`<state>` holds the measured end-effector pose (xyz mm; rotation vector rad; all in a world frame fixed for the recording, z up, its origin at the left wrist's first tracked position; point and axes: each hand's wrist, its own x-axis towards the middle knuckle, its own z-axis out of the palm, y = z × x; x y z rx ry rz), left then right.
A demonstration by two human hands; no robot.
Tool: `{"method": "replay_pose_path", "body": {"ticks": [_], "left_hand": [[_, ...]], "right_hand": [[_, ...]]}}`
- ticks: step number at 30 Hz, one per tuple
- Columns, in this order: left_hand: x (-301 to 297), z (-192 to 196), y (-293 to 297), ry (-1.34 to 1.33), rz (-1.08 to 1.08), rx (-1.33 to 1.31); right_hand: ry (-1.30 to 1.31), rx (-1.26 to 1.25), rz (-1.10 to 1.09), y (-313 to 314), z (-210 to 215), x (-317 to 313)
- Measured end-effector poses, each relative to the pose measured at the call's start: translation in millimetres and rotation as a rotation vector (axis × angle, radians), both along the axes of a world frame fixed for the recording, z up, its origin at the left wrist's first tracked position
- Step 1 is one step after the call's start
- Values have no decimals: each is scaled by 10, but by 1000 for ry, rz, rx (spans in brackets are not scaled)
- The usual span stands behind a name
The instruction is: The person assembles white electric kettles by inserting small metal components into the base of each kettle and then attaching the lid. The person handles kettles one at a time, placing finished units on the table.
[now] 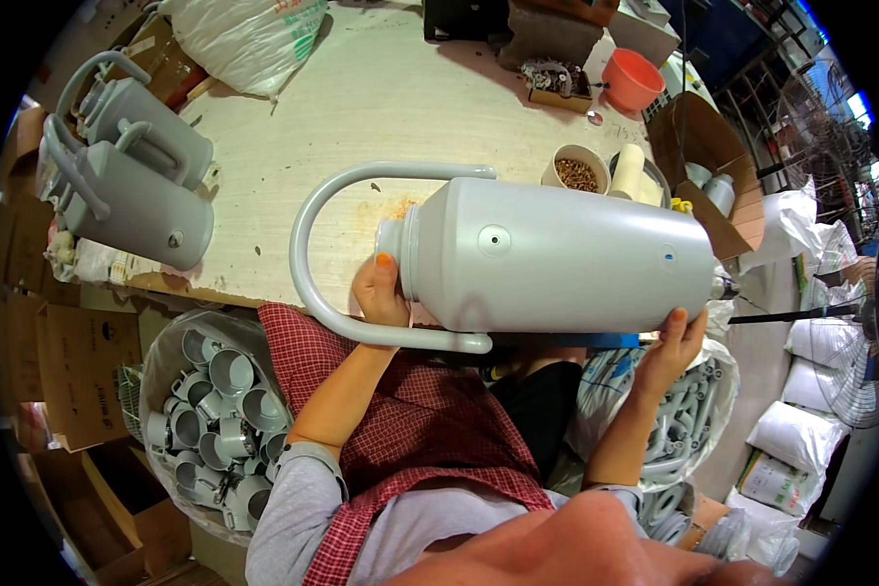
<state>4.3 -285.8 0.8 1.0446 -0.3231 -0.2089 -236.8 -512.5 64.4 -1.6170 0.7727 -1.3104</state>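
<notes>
Flask body (pixel 557 256) across the lap — finished flasks (pixel 132 181) left, on the table (pixel 361 98)

Both forearms rise from the lower edge, elbows bent. The left hand (pixel 381 291) is raised with fingers curled in a grip; the right hand (pixel 670 354) is lifted, fingers upward, gripping.

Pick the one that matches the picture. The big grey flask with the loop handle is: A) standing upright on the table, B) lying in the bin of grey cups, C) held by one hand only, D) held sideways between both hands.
D: the grey flask lies sideways, with the left hand at its neck end and the right hand under its base end.
</notes>
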Motion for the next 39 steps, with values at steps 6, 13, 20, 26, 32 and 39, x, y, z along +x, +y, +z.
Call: {"method": "replay_pose_path", "body": {"ticks": [6, 13, 20, 26, 32, 39], "left_hand": [[23, -33, -14, -38, 47, 30], [136, -311, 65, 219, -35, 237], [291, -102, 108, 47, -15, 175], [442, -81, 124, 25, -37, 207], [479, -222, 92, -19, -11, 202], [535, -278, 163, 15, -83, 151]], "right_hand": [[-14, 109, 44, 0, -1, -5], [77, 298, -59, 56, -8, -143], [374, -232, -223, 158, -437, -838], [982, 66, -522, -476, -895, -2189], [993, 68, -465, -616, -1372, -2241], [276, 138, -242, 50, -78, -2074]]}}
